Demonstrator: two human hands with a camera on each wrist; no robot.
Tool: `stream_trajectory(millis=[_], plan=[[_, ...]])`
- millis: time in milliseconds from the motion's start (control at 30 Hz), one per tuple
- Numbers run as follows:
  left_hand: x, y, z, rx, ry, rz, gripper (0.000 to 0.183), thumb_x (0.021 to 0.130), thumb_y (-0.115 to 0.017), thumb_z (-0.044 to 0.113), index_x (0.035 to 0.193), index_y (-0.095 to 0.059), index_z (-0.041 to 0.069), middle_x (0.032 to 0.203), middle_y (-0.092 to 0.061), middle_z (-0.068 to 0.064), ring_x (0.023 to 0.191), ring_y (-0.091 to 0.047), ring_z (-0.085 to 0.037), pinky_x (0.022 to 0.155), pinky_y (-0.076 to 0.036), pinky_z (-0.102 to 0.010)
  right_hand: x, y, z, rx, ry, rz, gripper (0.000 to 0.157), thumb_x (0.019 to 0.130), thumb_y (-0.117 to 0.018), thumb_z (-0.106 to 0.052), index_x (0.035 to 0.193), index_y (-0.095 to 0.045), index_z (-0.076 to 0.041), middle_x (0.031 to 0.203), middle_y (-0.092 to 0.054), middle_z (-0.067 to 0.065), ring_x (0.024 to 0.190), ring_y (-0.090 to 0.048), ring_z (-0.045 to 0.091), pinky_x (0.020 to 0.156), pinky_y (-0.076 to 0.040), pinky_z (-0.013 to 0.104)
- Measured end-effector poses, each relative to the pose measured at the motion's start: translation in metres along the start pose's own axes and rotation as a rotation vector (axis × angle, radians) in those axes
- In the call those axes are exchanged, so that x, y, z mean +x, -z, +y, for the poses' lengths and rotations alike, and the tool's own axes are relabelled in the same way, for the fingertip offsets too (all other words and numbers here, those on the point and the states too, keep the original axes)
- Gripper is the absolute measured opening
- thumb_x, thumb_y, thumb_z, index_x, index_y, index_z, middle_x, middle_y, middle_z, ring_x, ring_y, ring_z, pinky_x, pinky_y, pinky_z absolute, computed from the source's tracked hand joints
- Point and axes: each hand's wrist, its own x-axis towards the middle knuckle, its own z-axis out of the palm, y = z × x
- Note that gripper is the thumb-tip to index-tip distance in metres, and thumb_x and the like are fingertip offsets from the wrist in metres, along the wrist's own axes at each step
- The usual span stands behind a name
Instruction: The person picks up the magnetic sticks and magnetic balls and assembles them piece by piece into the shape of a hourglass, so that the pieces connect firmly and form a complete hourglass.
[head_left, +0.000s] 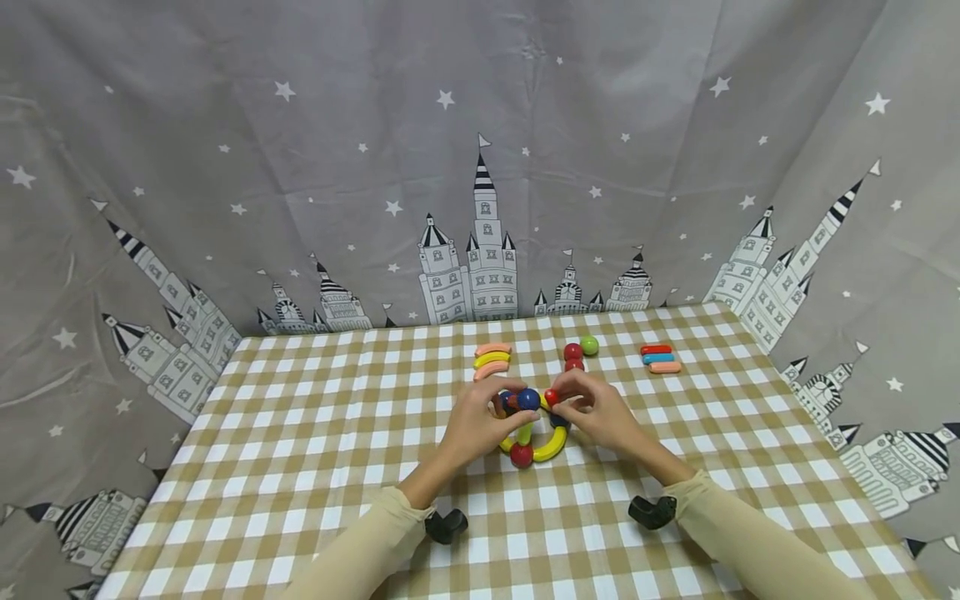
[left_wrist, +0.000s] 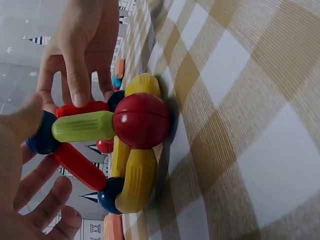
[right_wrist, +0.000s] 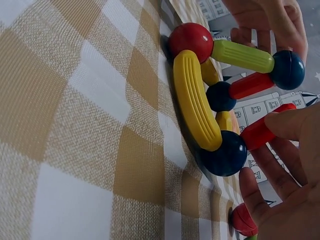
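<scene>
On the checked cloth stands a magnetic ball-and-rod frame: curved yellow rods (right_wrist: 196, 100) run between a red ball (head_left: 522, 455) and dark blue balls (right_wrist: 224, 153) in a ring. From the red ball a lime green rod (left_wrist: 82, 126) rises to a blue top ball (head_left: 528, 400); a straight red rod (left_wrist: 80, 166) also joins that top ball to a blue ball of the ring. My left hand (head_left: 477, 422) pinches the top ball between thumb and fingers. My right hand (head_left: 603, 410) pinches another red rod (right_wrist: 262, 131), its lower end against the ring's right-hand blue ball.
Behind the frame lie curved peach and yellow rods (head_left: 492, 361) in a row. Red balls (head_left: 573, 352) and a green ball (head_left: 589, 345) sit to their right. Farther right are short red, blue and peach rods (head_left: 659, 358). A grey castle-print curtain (head_left: 375, 167) hangs behind the table.
</scene>
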Motion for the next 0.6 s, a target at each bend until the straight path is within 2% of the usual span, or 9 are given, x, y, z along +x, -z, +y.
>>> stream_trajectory(millis=[200, 333, 433, 600], plan=[[0.002, -0.002, 0.002, 0.014, 0.035, -0.015, 0.033, 0.082, -0.089, 0.020, 0.110, -0.076, 0.008, 0.102, -0.076, -0.001, 0.066, -0.062, -0.021, 0.058, -0.049, -0.024, -0.002, -0.003, -0.002, -0.016, 0.015, -0.001, 0.023, 0.091, -0.076, 0.001, 0.111, -0.067, -0.005, 0.110, -0.071, 0.010, 0.101, -0.071, 0.030, 0.084, -0.059, 0.045], [0.003, 0.000, 0.001, -0.017, 0.082, -0.028, 0.034, 0.083, -0.088, 0.017, 0.113, -0.076, 0.005, 0.102, -0.077, -0.003, 0.068, -0.062, -0.019, 0.059, -0.051, -0.025, -0.003, -0.004, -0.014, -0.058, 0.021, -0.004, 0.022, 0.090, -0.075, 0.006, 0.109, -0.067, 0.001, 0.108, -0.071, 0.015, 0.098, -0.071, 0.034, 0.082, -0.058, 0.049], [0.003, 0.000, 0.000, -0.031, 0.113, -0.031, 0.035, 0.083, -0.087, 0.016, 0.114, -0.076, 0.004, 0.101, -0.077, -0.004, 0.069, -0.062, -0.017, 0.061, -0.053, -0.026, -0.004, -0.004, -0.014, -0.081, 0.033, -0.011, 0.021, 0.090, -0.075, 0.005, 0.109, -0.069, -0.001, 0.108, -0.071, 0.013, 0.097, -0.070, 0.032, 0.081, -0.059, 0.045], [0.004, -0.002, 0.000, -0.031, 0.104, -0.024, 0.033, 0.083, -0.088, 0.016, 0.112, -0.076, 0.006, 0.100, -0.076, -0.003, 0.068, -0.062, -0.017, 0.062, -0.054, -0.029, -0.003, -0.004, -0.005, -0.077, 0.060, -0.019, 0.021, 0.091, -0.077, -0.003, 0.111, -0.071, -0.009, 0.108, -0.073, 0.005, 0.096, -0.071, 0.023, 0.079, -0.058, 0.038]])
